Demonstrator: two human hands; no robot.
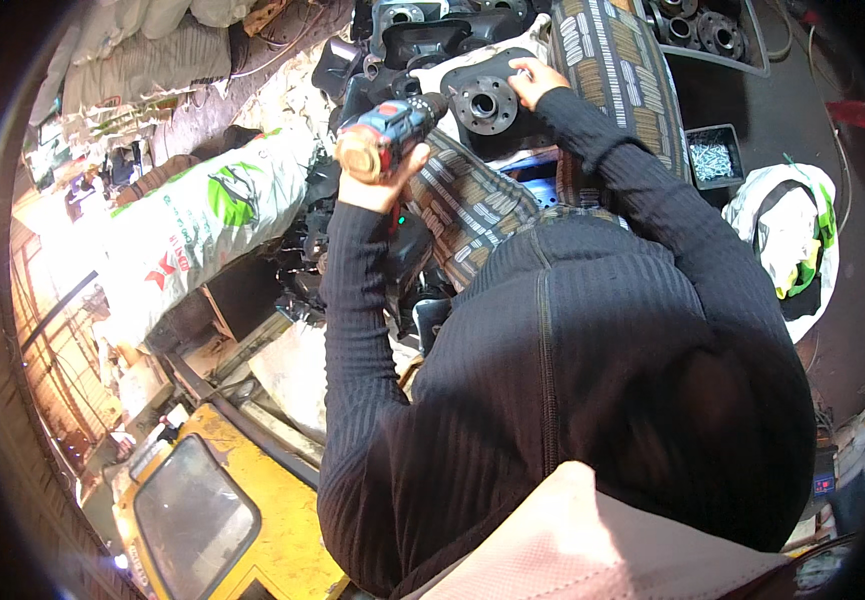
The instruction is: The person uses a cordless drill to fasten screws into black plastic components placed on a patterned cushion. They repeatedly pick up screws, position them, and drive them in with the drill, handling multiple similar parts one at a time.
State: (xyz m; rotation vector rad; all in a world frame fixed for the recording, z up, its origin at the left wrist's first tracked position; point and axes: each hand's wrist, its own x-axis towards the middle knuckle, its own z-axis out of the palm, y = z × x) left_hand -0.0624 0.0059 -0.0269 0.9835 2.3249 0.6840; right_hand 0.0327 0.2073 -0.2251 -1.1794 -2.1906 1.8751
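My left hand [382, 182] is wrapped round the handle of a blue-and-red cordless drill [392, 130]. The drill's black chuck points right, toward a round metal flange [484, 105] with a centre bore and a ring of holes. This flange sits on a dark, smooth plate-like part [517, 125] between my patterned trouser legs. Beyond the flange, at the part's far right side, my right hand [537, 82] has its fingers pinched together. What they grip, if anything, is too small to make out.
More black moulded parts [432, 40] lie piled at the far side. To the right stand a grey bin of metal flanges [717, 35], a small black tray of screws [712, 155] and an open white sack [792, 190]. At left are a full white-and-green sack [222, 210] and a yellow machine [282, 530].
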